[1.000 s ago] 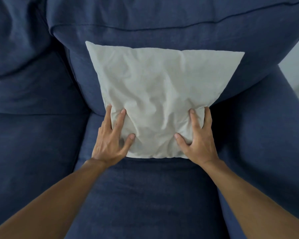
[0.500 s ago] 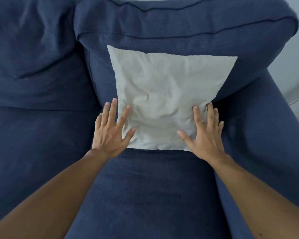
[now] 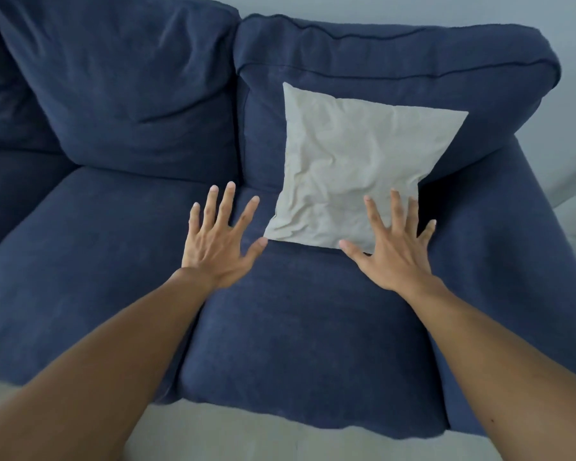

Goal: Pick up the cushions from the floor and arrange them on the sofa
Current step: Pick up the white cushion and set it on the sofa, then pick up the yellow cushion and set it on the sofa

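Note:
A crumpled pale grey cushion (image 3: 353, 168) leans upright against the right back cushion of the dark blue sofa (image 3: 296, 327), its lower edge on the seat. My left hand (image 3: 220, 241) hovers open over the seat just left of the cushion's lower corner, apart from it, fingers spread. My right hand (image 3: 393, 247) is open too, fingers spread in front of the cushion's lower right corner; whether it touches the fabric I cannot tell. Neither hand holds anything.
The sofa's right armrest (image 3: 512, 261) runs beside the cushion. A second back cushion (image 3: 120, 88) and seat (image 3: 80, 261) lie to the left. Pale floor (image 3: 246, 437) shows in front of the sofa, and a light wall (image 3: 413, 8) behind it.
Both hands let go of the grey cushion's lower corners, opened and drew back toward me. The view pulled back, so more of the sofa and the floor shows.

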